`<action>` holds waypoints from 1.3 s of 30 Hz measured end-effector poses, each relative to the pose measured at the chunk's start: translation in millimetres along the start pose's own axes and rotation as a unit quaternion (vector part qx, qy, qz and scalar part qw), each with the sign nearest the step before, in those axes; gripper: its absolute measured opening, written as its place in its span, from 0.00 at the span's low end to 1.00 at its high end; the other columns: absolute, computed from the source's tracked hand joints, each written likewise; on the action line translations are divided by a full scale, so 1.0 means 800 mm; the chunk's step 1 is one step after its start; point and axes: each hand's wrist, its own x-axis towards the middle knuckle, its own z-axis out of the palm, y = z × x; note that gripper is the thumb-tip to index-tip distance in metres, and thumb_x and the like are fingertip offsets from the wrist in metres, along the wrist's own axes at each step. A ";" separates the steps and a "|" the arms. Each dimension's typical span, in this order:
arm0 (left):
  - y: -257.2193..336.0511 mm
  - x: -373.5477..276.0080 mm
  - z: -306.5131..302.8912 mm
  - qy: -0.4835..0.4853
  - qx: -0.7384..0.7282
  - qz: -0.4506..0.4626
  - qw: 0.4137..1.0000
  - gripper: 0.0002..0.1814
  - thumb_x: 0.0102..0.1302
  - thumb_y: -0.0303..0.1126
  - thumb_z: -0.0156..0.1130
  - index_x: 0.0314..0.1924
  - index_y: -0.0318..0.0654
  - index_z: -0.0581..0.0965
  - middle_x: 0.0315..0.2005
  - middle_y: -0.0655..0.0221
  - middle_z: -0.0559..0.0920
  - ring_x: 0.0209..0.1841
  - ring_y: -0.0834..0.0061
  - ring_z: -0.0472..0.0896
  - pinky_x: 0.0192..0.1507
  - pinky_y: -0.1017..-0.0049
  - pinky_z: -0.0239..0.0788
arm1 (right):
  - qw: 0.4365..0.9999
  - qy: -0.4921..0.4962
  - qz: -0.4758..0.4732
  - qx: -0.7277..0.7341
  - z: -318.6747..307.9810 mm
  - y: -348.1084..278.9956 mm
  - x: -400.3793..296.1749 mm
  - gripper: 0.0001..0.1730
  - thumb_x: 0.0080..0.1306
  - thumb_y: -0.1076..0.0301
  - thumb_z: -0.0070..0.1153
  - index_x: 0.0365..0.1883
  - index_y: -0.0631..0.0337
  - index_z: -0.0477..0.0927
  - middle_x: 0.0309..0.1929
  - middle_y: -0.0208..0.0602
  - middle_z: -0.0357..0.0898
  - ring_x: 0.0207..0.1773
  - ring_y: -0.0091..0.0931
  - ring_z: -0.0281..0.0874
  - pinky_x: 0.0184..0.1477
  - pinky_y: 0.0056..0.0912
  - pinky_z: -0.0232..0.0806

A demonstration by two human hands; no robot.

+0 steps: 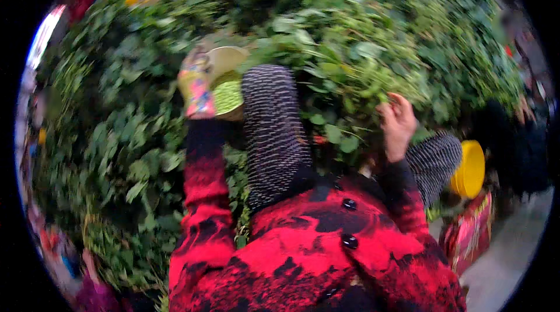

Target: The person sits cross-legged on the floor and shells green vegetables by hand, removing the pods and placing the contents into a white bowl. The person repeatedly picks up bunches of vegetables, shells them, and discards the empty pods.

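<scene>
My left hand (pixel 197 84), in a colourful patterned glove, lies against the left side of a pale bucket (pixel 228 54). Blur hides its fingertips, so its grip is unclear. Many shelled light green beans (pixel 227 95) sit inside the bucket, which stands against my left knee in a black-and-white knitted fabric (pixel 273 124). On the other side, my bare right hand (pixel 398 121) is raised at the edge of the leafy heap. Its thumb and fingers pinch a small bright green plant piece (pixel 383 97), too blurred to name closely.
A deep heap of leafy bean plants (pixel 131 146) surrounds me in front and at left. By my right knee are a yellow bucket (pixel 472 170) and a red patterned bag (pixel 468 233) on grey floor (pixel 503 255). Other people's hands (pixel 523 111) show at the picture's edges.
</scene>
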 end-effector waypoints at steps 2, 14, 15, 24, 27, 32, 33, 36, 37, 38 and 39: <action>0.046 -0.046 0.028 -0.088 -0.060 -0.026 0.994 0.15 0.62 0.30 0.51 0.48 0.33 0.71 0.40 0.63 0.77 0.40 0.71 0.76 0.43 0.73 0.70 | 0.998 -0.015 0.026 0.053 0.002 -0.007 -0.001 0.13 0.58 0.77 0.51 0.43 0.62 0.70 0.29 0.30 0.76 0.23 0.12 0.67 0.18 0.11 0.54; -0.054 -0.227 0.191 -0.362 0.220 -0.080 0.903 0.15 0.57 0.28 0.56 0.46 0.35 0.74 0.36 0.66 0.79 0.29 0.79 0.77 0.29 0.81 0.67 | 0.994 -0.022 0.062 0.083 -0.004 0.005 -0.008 0.10 0.58 0.75 0.51 0.40 0.65 0.74 0.27 0.29 0.77 0.21 0.10 0.65 0.19 0.11 0.55; -0.060 -0.232 0.203 -0.363 0.258 -0.040 0.895 0.16 0.55 0.28 0.59 0.45 0.34 0.74 0.36 0.64 0.79 0.32 0.75 0.78 0.37 0.77 0.70 | 0.996 -0.014 0.062 0.070 -0.008 0.003 -0.007 0.10 0.58 0.75 0.51 0.40 0.65 0.74 0.26 0.29 0.77 0.21 0.10 0.65 0.20 0.11 0.55; -0.060 -0.240 0.228 -0.353 0.096 -0.354 0.861 0.11 0.61 0.34 0.53 0.41 0.38 0.72 0.26 0.71 0.76 0.19 0.78 0.74 0.13 0.81 0.60 | 0.998 -0.039 0.031 0.049 -0.013 0.020 -0.003 0.10 0.53 0.76 0.55 0.35 0.65 0.77 0.31 0.35 0.77 0.34 0.19 0.74 0.38 0.21 0.66; -0.064 -0.242 0.226 -0.355 0.074 -0.397 0.843 0.11 0.61 0.40 0.55 0.37 0.41 0.73 0.21 0.73 0.74 0.15 0.79 0.70 0.12 0.82 0.55 | 0.997 -0.041 -0.021 0.057 -0.007 0.033 0.000 0.10 0.53 0.76 0.54 0.36 0.65 0.77 0.31 0.35 0.78 0.34 0.20 0.74 0.38 0.21 0.66; -0.059 -0.247 0.243 -0.355 0.109 -0.387 0.844 0.12 0.58 0.44 0.58 0.31 0.44 0.75 0.18 0.76 0.73 0.14 0.82 0.68 0.13 0.82 0.53 | 0.997 -0.030 -0.067 0.032 -0.016 0.012 0.001 0.10 0.54 0.75 0.54 0.36 0.63 0.77 0.29 0.37 0.77 0.32 0.23 0.76 0.35 0.23 0.66; -0.057 -0.246 0.251 -0.358 0.117 -0.373 0.848 0.12 0.57 0.45 0.59 0.29 0.44 0.75 0.18 0.77 0.73 0.13 0.82 0.68 0.13 0.82 0.53 | 0.996 -0.026 -0.085 -0.017 -0.016 0.008 0.001 0.09 0.54 0.74 0.54 0.35 0.63 0.77 0.29 0.38 0.77 0.31 0.25 0.76 0.34 0.24 0.66; -0.083 -0.236 0.251 -0.345 0.151 -0.310 0.873 0.12 0.58 0.43 0.58 0.28 0.43 0.76 0.18 0.77 0.74 0.15 0.84 0.68 0.14 0.81 0.53 | 0.982 -0.012 -0.125 -0.139 -0.010 0.003 -0.001 0.07 0.53 0.72 0.56 0.31 0.62 0.76 0.27 0.43 0.75 0.29 0.36 0.75 0.31 0.29 0.66; -0.087 -0.236 0.248 -0.345 0.137 -0.297 0.880 0.12 0.58 0.42 0.58 0.28 0.42 0.76 0.18 0.77 0.74 0.16 0.84 0.69 0.14 0.80 0.54 | 0.982 -0.014 -0.130 -0.140 -0.011 0.000 -0.002 0.07 0.53 0.72 0.56 0.31 0.63 0.75 0.26 0.43 0.74 0.29 0.37 0.74 0.30 0.29 0.66; -0.099 -0.236 0.249 -0.323 0.082 -0.340 0.879 0.11 0.58 0.41 0.59 0.28 0.42 0.77 0.19 0.77 0.75 0.18 0.84 0.70 0.15 0.81 0.55 | 0.980 -0.009 -0.140 -0.144 -0.015 -0.002 0.000 0.07 0.53 0.72 0.56 0.31 0.63 0.75 0.26 0.43 0.74 0.29 0.35 0.75 0.30 0.29 0.66; -0.102 -0.242 0.251 -0.298 0.029 -0.385 0.873 0.10 0.57 0.40 0.59 0.29 0.42 0.77 0.20 0.77 0.75 0.19 0.84 0.71 0.15 0.81 0.55 | 0.978 -0.005 -0.146 -0.149 -0.018 -0.002 -0.003 0.07 0.53 0.72 0.56 0.31 0.63 0.75 0.26 0.43 0.74 0.28 0.34 0.75 0.30 0.28 0.66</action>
